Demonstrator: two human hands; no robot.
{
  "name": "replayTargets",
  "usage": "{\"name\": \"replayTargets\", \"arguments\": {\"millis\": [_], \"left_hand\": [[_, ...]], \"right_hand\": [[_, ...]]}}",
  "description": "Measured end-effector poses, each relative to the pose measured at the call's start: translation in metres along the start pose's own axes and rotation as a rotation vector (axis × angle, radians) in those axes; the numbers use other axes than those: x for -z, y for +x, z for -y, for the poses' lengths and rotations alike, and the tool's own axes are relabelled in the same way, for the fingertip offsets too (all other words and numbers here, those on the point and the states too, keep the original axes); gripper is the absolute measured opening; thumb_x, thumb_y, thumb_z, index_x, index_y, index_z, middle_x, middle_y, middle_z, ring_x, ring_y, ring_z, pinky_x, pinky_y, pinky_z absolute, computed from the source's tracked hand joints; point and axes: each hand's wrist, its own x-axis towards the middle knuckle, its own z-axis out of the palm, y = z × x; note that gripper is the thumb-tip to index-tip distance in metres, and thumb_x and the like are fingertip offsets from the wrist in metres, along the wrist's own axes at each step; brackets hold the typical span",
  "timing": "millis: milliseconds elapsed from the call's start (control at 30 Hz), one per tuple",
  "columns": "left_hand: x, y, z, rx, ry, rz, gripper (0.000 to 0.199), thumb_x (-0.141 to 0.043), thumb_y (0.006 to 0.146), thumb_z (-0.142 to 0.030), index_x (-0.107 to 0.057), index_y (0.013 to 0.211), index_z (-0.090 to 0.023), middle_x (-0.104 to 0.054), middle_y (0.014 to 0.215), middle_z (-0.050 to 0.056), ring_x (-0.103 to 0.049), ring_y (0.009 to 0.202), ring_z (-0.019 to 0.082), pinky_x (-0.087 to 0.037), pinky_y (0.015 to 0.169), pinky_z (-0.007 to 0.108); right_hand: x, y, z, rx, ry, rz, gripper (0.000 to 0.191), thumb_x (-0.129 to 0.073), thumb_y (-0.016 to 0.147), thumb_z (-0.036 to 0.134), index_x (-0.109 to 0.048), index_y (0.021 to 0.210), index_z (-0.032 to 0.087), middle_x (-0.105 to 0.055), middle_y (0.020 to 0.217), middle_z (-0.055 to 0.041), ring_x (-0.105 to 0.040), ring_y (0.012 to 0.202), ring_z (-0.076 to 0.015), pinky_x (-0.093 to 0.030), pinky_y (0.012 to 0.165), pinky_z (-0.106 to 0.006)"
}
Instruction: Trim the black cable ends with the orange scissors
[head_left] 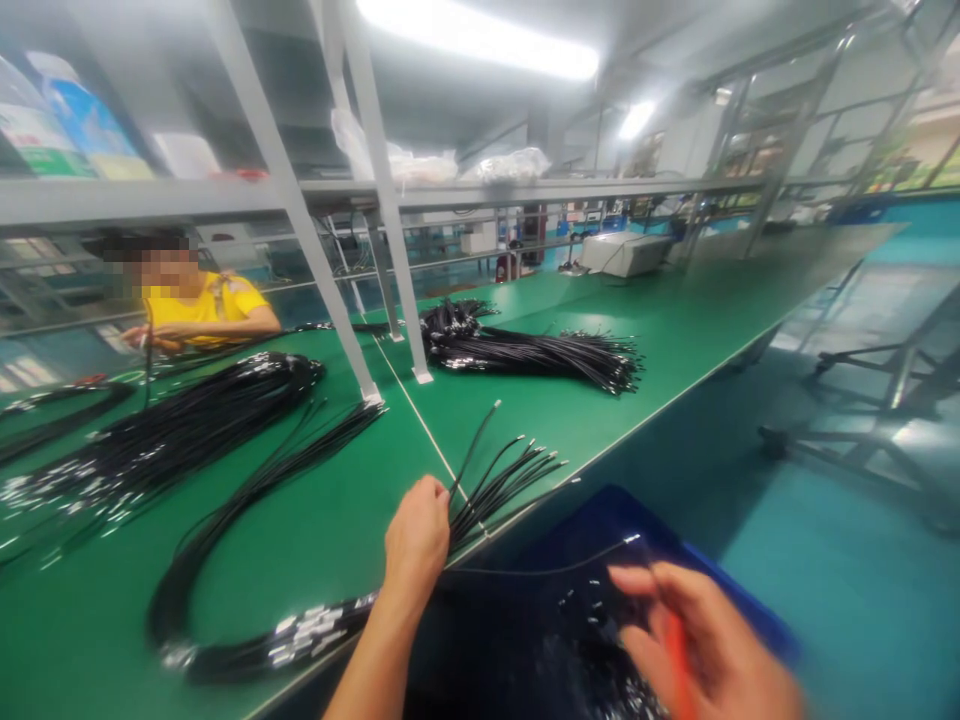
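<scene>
My left hand (418, 535) is closed around a bunch of thin black cables (517, 475) at the table's edge. Their metal-tipped ends fan out beyond my fist. One single cable (532, 572) stretches from beside that fist toward my right hand (709, 640), its pale tip close to the fingers. In my right hand, which is blurred, is a red-handled tool (679, 655); its working end is too smeared to identify. Below the hands sits a blue bin (739, 590), with dark cables and shiny ends inside. A curved cable bundle (199, 550) with white labels lies left of my left hand.
More black cable bundles lie on the green table (442, 430), one large bundle (195, 410) at left and another (532, 355) beyond the shelf posts (390, 200). A white box (626, 255) stands farther back. Across the table sits a person in a yellow shirt (202, 310).
</scene>
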Motion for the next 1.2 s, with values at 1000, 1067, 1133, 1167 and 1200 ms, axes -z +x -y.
{"name": "replayTargets", "arguments": {"millis": [1000,1067,1133,1167,1200], "left_hand": [[-0.004,-0.094,-0.086,-0.585,-0.739,0.105,0.018,-0.055,0.086,-0.017,-0.069,0.093,-0.024,-0.063,0.075,0.002,-0.060,0.062,0.015,-0.046,0.057,0.023],[-0.007,-0.095,-0.081,-0.446,-0.903,0.209,0.012,-0.058,0.084,-0.020,-0.068,0.090,-0.023,-0.063,0.073,0.001,-0.059,0.062,0.016,-0.047,0.056,0.023],[-0.008,-0.093,-0.078,-0.363,-1.032,0.305,0.005,-0.062,0.081,-0.022,-0.067,0.083,-0.021,-0.062,0.074,0.001,-0.058,0.061,0.015,-0.046,0.055,0.022],[-0.009,-0.092,-0.077,-0.353,-1.071,0.341,0.003,-0.063,0.080,-0.022,-0.066,0.079,-0.021,-0.062,0.074,0.000,-0.058,0.062,0.015,-0.046,0.055,0.022],[-0.009,-0.091,-0.076,-0.357,-1.093,0.369,0.005,-0.063,0.079,-0.023,-0.066,0.076,-0.020,-0.062,0.073,0.000,-0.057,0.062,0.014,-0.045,0.056,0.022]], "right_hand": [[-0.007,-0.006,0.036,-0.291,0.583,-0.151,0.020,-0.075,0.068,0.030,-0.061,0.081,0.022,-0.057,0.061,0.0061,-0.048,0.048,-0.0095,-0.042,0.048,-0.020],[-0.010,-0.010,0.045,-0.267,0.680,-0.170,0.018,-0.074,0.069,0.025,-0.062,0.081,0.022,-0.061,0.067,0.0047,-0.051,0.053,-0.0102,-0.045,0.054,-0.022],[-0.012,-0.011,0.050,-0.247,0.704,-0.161,0.019,-0.075,0.067,0.022,-0.063,0.081,0.022,-0.064,0.071,0.0038,-0.053,0.055,-0.0104,-0.046,0.056,-0.022],[-0.013,-0.011,0.052,-0.240,0.705,-0.155,0.020,-0.076,0.067,0.021,-0.063,0.081,0.022,-0.065,0.071,0.0036,-0.053,0.055,-0.0102,-0.045,0.056,-0.021],[-0.014,-0.010,0.053,-0.235,0.706,-0.148,0.020,-0.076,0.066,0.021,-0.063,0.081,0.022,-0.066,0.072,0.0035,-0.054,0.055,-0.0101,-0.045,0.056,-0.022]]}}
